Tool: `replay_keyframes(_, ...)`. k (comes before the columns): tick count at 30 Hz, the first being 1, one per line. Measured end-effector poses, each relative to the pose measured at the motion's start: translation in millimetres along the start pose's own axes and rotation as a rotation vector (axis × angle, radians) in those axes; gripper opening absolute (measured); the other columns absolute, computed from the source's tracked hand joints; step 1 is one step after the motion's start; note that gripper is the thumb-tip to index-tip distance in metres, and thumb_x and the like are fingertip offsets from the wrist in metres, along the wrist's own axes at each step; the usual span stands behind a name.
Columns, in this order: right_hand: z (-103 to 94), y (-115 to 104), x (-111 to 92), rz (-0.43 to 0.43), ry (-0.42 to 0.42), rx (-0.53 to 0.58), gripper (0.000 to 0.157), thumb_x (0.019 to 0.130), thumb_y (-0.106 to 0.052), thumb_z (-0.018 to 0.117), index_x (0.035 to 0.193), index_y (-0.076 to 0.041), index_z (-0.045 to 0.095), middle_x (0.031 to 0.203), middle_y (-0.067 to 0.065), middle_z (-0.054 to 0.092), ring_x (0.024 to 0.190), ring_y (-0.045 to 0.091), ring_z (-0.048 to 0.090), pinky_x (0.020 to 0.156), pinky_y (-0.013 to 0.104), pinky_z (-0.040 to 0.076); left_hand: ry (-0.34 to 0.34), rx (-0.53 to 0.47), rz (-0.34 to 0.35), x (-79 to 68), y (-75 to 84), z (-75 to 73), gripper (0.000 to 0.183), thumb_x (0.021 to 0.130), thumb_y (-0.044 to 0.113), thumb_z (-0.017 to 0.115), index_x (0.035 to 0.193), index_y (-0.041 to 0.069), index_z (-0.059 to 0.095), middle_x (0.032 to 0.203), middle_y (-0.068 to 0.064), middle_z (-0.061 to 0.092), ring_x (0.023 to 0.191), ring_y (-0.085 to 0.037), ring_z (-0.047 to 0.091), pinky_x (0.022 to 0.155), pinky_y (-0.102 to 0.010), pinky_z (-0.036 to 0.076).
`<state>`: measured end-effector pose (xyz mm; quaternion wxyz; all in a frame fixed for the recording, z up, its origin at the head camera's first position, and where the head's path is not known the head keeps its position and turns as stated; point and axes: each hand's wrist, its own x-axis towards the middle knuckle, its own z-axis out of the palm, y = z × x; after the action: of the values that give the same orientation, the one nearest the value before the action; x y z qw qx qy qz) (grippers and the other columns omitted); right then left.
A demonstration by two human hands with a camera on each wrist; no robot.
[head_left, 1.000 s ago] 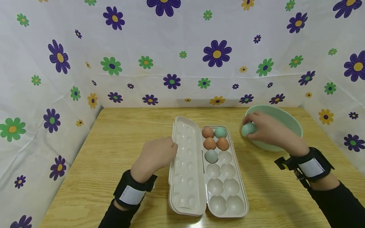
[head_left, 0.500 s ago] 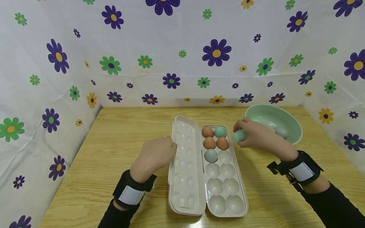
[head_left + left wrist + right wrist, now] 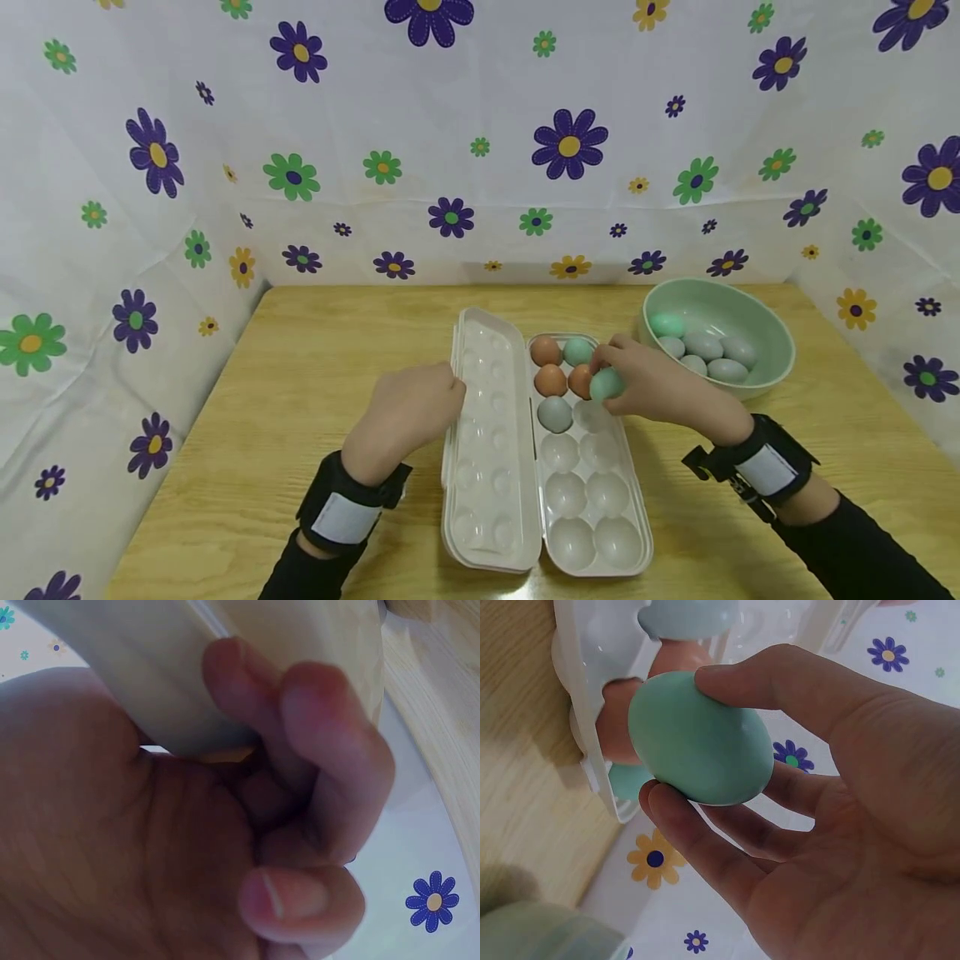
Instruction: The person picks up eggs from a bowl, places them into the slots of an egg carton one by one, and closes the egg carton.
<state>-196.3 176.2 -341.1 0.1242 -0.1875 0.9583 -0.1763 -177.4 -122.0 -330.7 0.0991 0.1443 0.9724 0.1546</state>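
Observation:
A white plastic egg carton (image 3: 596,533) lies unfolded on the table, its lid (image 3: 487,433) to the left. My left hand (image 3: 405,412) grips the lid's outer edge; the left wrist view shows fingers (image 3: 337,720) curled at the pale plastic. With thumb and fingertips, my right hand (image 3: 660,383) pinches a mint-green egg (image 3: 697,739) over the right row of cups, close to a brown egg (image 3: 580,381). Two more brown eggs, another green egg (image 3: 577,351) and a grey-blue egg (image 3: 555,414) sit in the far cups. The nearer cups hold nothing.
A pale green bowl (image 3: 780,354) with several grey eggs and a bright green egg (image 3: 667,325) stands at the back right of the wooden table (image 3: 315,333). Flower-print cloth (image 3: 337,108) walls rise behind and at both sides.
My right hand has carried the green egg left, from the bowl's edge to over the carton's right row. The bowl's eggs have come into view. My left hand stays at the lid.

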Motion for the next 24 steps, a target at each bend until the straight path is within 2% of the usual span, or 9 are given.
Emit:
replay_keyframes(5,7.3,-3,3,0.011,-0.017,-0.048,0.039,0.081,-0.010,0.076,0.118,-0.005,0.064,0.106,0.013,0.055,0.083,0.021,0.054,0.072,0.031,0.048,-0.003,-0.006,0.002,-0.9,-0.1,0.4,0.036,0.105,0.021,0.038,0.078,0.009,0.057,0.064,0.000,0.045,0.057,-0.017,0.050,0.050,-0.029,0.033)
replay_keyframes(11,13.6,-4,4,0.037,-0.045,-0.037,0.040,0.081,-0.010,0.077,0.118,-0.006,0.063,0.107,0.013,0.053,0.084,0.022,0.054,0.072,0.031,0.048,0.003,-0.010,0.007,-0.9,-0.4,1.2,0.036,0.105,0.021,0.037,0.077,0.010,0.057,0.064,0.000,0.045,0.058,-0.018,0.050,0.051,-0.030,0.034)
replay_keyframes(24,21.9,-4,6,0.007,-0.036,0.009,0.037,0.078,-0.007,0.079,0.113,-0.008,0.064,0.108,0.011,0.054,0.092,0.023,0.056,0.082,0.038,0.054,0.010,0.003,0.011,-3.3,-0.1,1.5,0.035,0.104,0.020,0.039,0.076,0.009,0.057,0.062,0.001,0.042,0.056,-0.016,0.047,0.050,-0.030,0.033)
